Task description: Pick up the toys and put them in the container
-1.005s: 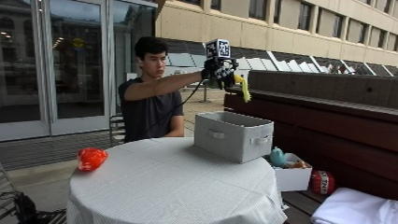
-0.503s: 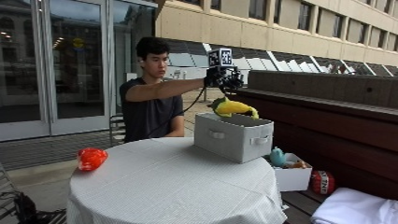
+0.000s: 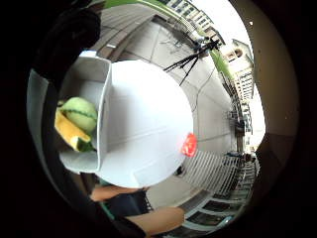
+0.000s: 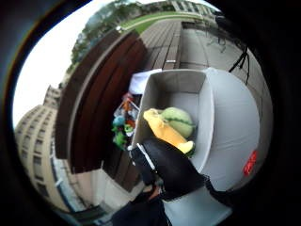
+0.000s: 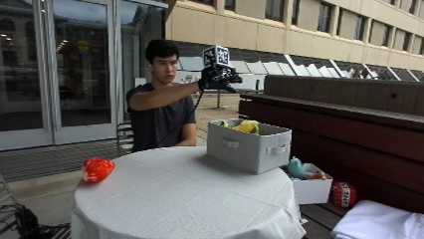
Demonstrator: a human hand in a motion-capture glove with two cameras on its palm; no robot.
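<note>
on the near side of the round desk with the white ribbed cloth (image 5: pixel 185 199), at its edge and well apart from everything else, a crinkled red-orange soft toy (image 5: pixel 98 169) lies untouched, the one toy left out on the cloth; farther across, at the far edge, stands the grey fabric container with cut-out handles (image 5: pixel 248 145), and inside it now rest a yellow banana-shaped plush toy (image 5: pixel 246 127) and, touching it, a round green striped plush toy (image 4: pixel 178 120); a second ago the yellow toy hung from the raised glove, half a second ago it was dropping onto the container's rim, and now it has settled inside, so that toy looks delivered; above and behind the container the black-gloved right hands (image 5: pixel 218 78) hover at the end of an outstretched arm, holding nothing, though how far the fingers are spread cannot be made out; beyond the desk, a small white box of other toys (image 5: pixel 308 186) sits on the bench; the likely next step is a reach back for the red-orange toy
</note>
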